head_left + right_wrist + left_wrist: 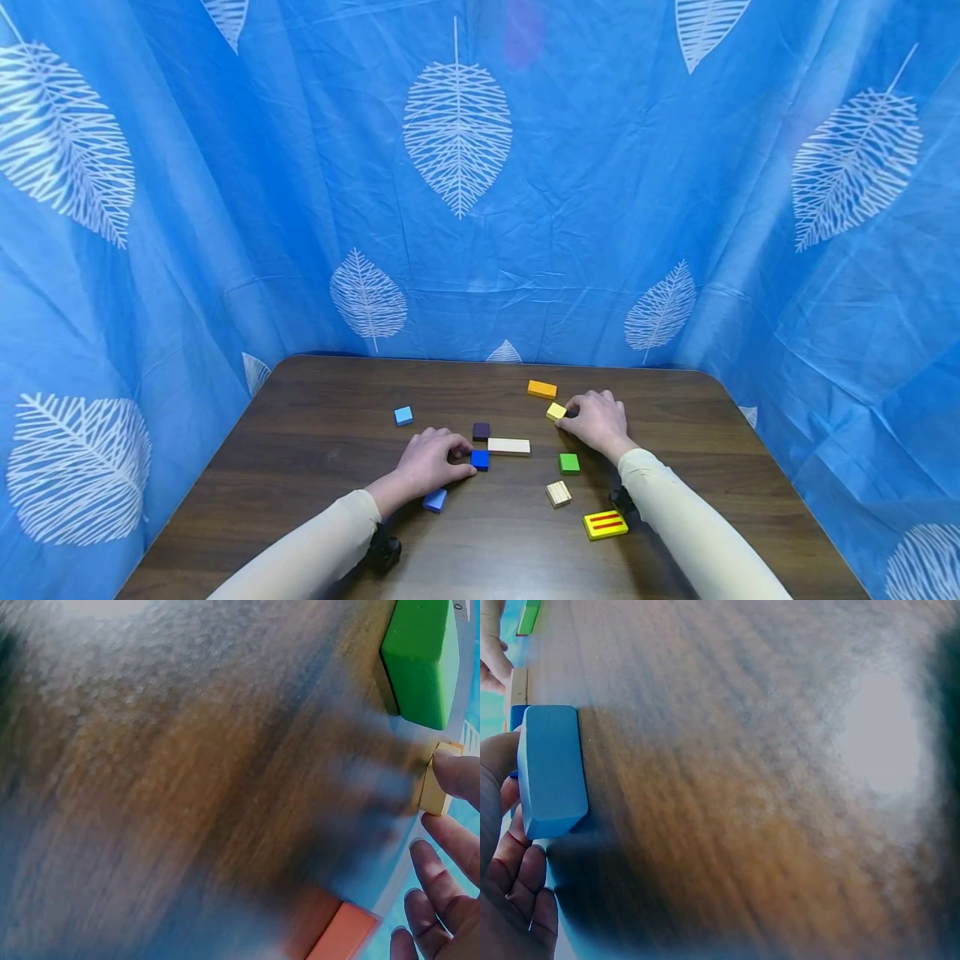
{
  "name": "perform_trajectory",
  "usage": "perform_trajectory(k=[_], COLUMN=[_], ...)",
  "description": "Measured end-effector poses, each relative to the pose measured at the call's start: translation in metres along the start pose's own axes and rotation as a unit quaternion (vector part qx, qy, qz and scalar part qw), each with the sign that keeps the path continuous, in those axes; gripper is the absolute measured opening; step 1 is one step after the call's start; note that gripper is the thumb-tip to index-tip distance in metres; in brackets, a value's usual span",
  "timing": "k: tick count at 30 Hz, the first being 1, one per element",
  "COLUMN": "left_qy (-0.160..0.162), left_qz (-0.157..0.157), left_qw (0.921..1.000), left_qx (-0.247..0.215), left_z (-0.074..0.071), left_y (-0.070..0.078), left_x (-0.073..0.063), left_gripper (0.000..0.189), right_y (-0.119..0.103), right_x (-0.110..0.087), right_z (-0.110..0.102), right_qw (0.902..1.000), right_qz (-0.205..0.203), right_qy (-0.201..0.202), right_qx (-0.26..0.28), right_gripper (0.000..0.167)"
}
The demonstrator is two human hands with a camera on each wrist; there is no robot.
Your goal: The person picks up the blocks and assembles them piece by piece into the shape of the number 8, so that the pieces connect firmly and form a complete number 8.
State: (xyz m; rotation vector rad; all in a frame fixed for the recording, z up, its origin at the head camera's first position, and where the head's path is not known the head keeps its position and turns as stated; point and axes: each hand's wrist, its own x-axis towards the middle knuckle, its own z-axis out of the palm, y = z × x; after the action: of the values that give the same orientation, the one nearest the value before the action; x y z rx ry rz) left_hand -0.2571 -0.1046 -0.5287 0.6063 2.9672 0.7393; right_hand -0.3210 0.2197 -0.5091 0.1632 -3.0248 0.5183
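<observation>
My left hand (429, 462) holds a dark blue block (481, 461) by its left end, between thumb and index finger. That block touches the left end of a pale wooden plank (508, 447), and a dark purple block (481, 432) lies just behind. A medium blue block (435, 500) lies below the left hand; in the left wrist view this blue block (553, 769) partly hides the fingers. My right hand (596, 419) pinches a small yellow block (556, 412) with thumb and index finger; the same yellow block (435, 784) shows in the right wrist view, the other fingers spread loosely.
An orange block (542, 389) lies behind the yellow one. A green block (569, 464), a light wooden block (558, 494) and a yellow block with red stripes (606, 525) lie near the right forearm. A light blue block (403, 416) sits farther left on the brown table (322, 425).
</observation>
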Motion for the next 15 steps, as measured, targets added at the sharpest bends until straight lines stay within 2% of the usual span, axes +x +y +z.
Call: perform_trajectory(k=[15], left_qy=[0.003], left_qz=[0.002], left_qw=[1.0000], left_qx=[-0.004], left_z=[-0.0007], left_y=[0.0011], left_x=[-0.0012], left_gripper=[0.030], right_y=[-0.0055], right_x=[-0.0021], right_z=[0.0027], right_qw=[0.9999], right_qz=[-0.013], right_qy=[0.006], right_qx=[-0.003], right_gripper=[0.034])
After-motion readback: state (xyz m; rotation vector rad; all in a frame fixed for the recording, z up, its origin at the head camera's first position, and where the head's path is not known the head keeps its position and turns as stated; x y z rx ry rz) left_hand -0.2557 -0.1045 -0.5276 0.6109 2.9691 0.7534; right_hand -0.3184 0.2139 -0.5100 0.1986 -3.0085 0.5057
